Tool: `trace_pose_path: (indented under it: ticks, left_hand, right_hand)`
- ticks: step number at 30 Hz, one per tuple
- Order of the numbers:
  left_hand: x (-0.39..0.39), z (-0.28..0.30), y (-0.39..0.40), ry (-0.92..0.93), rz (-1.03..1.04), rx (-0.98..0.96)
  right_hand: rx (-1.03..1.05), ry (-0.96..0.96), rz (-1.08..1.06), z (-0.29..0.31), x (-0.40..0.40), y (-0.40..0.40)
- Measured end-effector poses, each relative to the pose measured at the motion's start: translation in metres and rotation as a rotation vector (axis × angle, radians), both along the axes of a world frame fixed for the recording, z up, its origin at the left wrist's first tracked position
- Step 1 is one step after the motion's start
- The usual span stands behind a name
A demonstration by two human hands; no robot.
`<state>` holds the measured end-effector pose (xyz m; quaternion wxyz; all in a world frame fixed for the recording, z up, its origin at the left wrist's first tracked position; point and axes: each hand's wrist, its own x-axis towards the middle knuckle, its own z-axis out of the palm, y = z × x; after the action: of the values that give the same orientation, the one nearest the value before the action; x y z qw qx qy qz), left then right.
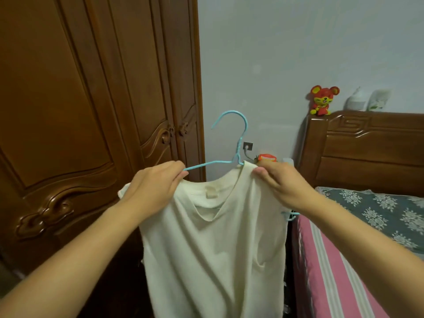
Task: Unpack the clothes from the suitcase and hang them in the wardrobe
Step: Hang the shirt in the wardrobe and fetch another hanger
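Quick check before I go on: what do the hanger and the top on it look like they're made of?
The hanger looks like thin wire in a light blue coating: slim, with a twisted neck below the hook; whether the coating is plastic or paint I cannot tell. The cream top looks like soft knit fabric, matte and slightly fuzzy, draping in loose folds and sagging at the neckline.

Wardrobe (pixel 91 111), 9 o'clock: dark wood, carved, glossy varnish. Shirt (pixel 213 249), 6 o'clock: cream cloth, soft, matt, creased. Hanger (pixel 238 143), centre: thin wire, light-blue coating, slightly textured. Headboard (pixel 367 152), 3 o'clock: polished carved wood. Bedsheet (pixel 339 271), 4 o'clock: striped cloth, matt.
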<state>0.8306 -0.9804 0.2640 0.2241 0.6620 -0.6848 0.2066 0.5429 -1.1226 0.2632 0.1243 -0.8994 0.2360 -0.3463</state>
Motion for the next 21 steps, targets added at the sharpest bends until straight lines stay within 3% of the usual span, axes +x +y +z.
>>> trace_pose_path:
  ticks: [5,9,10,13,16,18,21]
  left_hand:
    - [0.020,-0.003,0.005,0.046,0.075,-0.178]
    - [0.030,-0.015,-0.002,0.021,0.042,-0.218]
    - [0.031,-0.017,-0.003,0.013,-0.005,-0.217]
    - [0.023,-0.020,-0.003,-0.021,-0.087,-0.180]
    - [0.009,-0.017,-0.008,0.032,-0.051,-0.188]
    - [0.001,-0.010,-0.011,0.029,-0.012,-0.203]
    - [-0.015,0.005,-0.010,0.014,0.064,-0.182]
  right_hand:
    - [0.312,0.115,-0.030,0.007,-0.052,-0.008]
    - [0.553,-0.058,-0.064,-0.009,-0.064,-0.010]
    - [0.523,-0.070,-0.111,-0.012,-0.062,-0.013]
    - [0.116,-0.017,-0.337,-0.015,-0.056,-0.021]
    - [0.185,0.128,-0.151,-0.016,-0.038,-0.001]
    - [0.063,0.270,-0.168,-0.026,-0.023,0.007]
    - [-0.067,0.146,-0.231,-0.018,-0.009,0.009]
